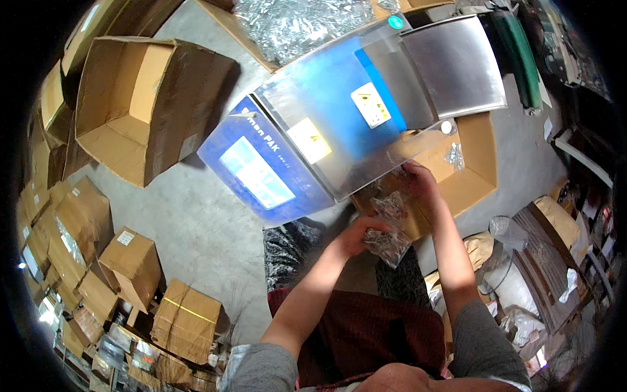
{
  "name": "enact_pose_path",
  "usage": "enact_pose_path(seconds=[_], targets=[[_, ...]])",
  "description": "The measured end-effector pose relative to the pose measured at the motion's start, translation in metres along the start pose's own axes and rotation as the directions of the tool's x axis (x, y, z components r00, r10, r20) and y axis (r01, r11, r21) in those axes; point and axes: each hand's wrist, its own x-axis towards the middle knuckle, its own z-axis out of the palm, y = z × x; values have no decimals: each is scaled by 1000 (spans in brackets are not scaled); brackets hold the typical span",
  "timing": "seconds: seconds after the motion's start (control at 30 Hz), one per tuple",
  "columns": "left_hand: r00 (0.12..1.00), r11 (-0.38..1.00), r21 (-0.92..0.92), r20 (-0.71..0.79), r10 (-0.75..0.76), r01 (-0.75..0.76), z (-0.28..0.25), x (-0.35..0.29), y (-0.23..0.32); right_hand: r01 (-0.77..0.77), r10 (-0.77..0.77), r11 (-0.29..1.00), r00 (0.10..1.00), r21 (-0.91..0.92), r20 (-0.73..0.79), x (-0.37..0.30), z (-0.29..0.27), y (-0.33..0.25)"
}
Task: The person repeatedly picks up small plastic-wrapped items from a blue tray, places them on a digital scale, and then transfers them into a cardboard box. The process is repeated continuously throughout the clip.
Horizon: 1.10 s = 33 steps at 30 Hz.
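Crinkled clear plastic packet (387,247) sits just right of the bare left hand (356,236), touching its fingers, below the near edge of the large blue-and-silver packing machine (313,130). Key relation: packet is on the right side of the left hand and on the near side of the bare right hand (421,181). Left hand clearly nearer. Long axis hard to fix, film is crumpled; looks to slant from far left to near right, loose corner toward the person. A second crumpled clear packet (392,206) lies just beyond, between the hands; can't tell if the two are joined. Contents unclear.

Left hand: comes in from near left, forearm angled far and right, fingers curled, pinching the packet's left edge. Right hand: forearm runs almost straight away from the person, wrist bent left, fingers bent in beside the machine's near right edge. Its fingertips are in shadow, so can't tell whether they grip anything. Hands apart, right one farther out.

Open brown cardboard box (480,160) is to the right of and beyond the right hand, partly under the machine, with a small shiny clear packet (454,157) inside, well apart from the left hand. Patterned dark trousers (290,251) below.
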Motion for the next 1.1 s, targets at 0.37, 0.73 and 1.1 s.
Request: enact_pose_path(seconds=[0.37, 0.73, 1.1], targets=[[957, 944, 264, -156, 244, -198, -43, 23, -19, 111, -119, 993, 969, -50, -217, -76, -42, 8], [973, 997, 22, -222, -63, 70, -9, 15, -12, -26, -78, 679, 991, -734, -107, -78, 47, 13], [977, 987, 90, -157, 147, -134, -12, 19, -9, 291, -222, 764, 957, -576, 189, -41, 65, -12]])
